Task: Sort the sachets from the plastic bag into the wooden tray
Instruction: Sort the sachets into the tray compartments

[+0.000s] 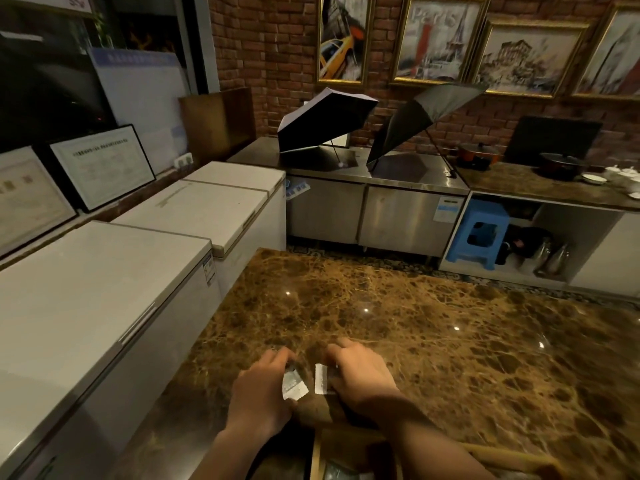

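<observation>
My left hand [265, 393] and my right hand [362, 374] hover side by side over the near part of the brown marble counter [433, 341]. The left fingers pinch a small white sachet [293, 385]. The right fingers grip another white sachet [322, 379], held upright. Below my wrists, at the bottom edge, shows part of the wooden tray [317, 455], with pale sachets lying in it [341, 472]; my forearms hide most of it. No plastic bag is visible.
White chest freezers [104, 289] line the left side. Across a gap stands a steel cabinet [367, 209] with two open umbrellas [318, 123] on top. A blue stool [479, 233] sits under the right shelf; pots and dishes [561, 164] stand above.
</observation>
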